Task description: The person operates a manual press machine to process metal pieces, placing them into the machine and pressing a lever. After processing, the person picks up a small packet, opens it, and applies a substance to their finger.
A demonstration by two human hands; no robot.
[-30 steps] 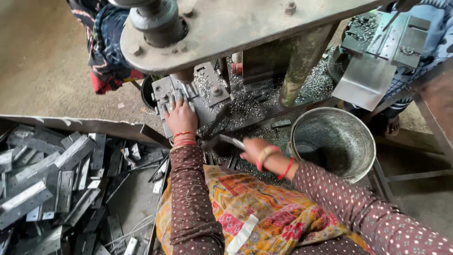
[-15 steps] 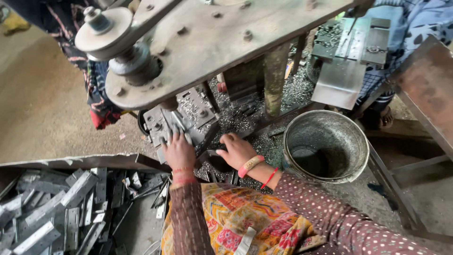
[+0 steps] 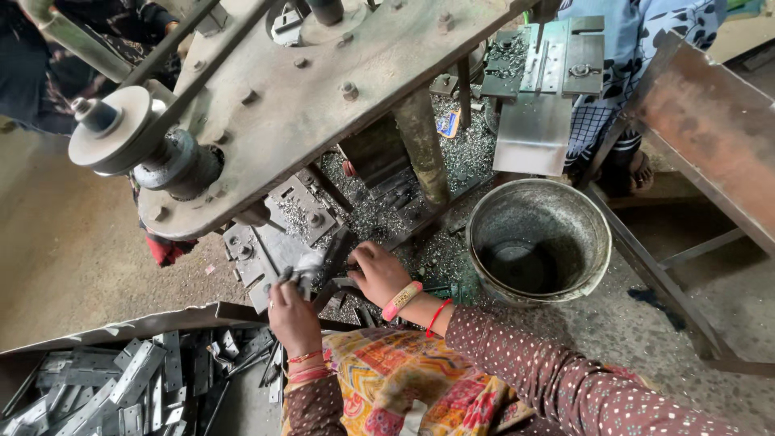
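Observation:
My left hand point(image 3: 292, 311) is at the steel die plate point(image 3: 262, 250) of the press, fingers closed around a small grey metal piece point(image 3: 299, 273). My right hand point(image 3: 378, 273) lies just to its right, fingers curled over a dark metal strip point(image 3: 337, 284) near the press base. Bangles and a red thread circle both wrists. The heavy grey press frame point(image 3: 323, 89) with its flywheel point(image 3: 109, 129) hangs over both hands. What sits under my right palm is hidden.
A round metal bucket point(image 3: 484, 234) stands to the right of my right hand. A tray of several flat metal hinge blanks point(image 3: 121, 379) lies lower left. Metal chips point(image 3: 468, 153) cover the press bed. Another person in blue print cloth point(image 3: 613, 73) sits upper right.
The view has tilted so more of the press frame shows. My right hand has moved left from near the bucket to the press base. My left hand stays at the die plate.

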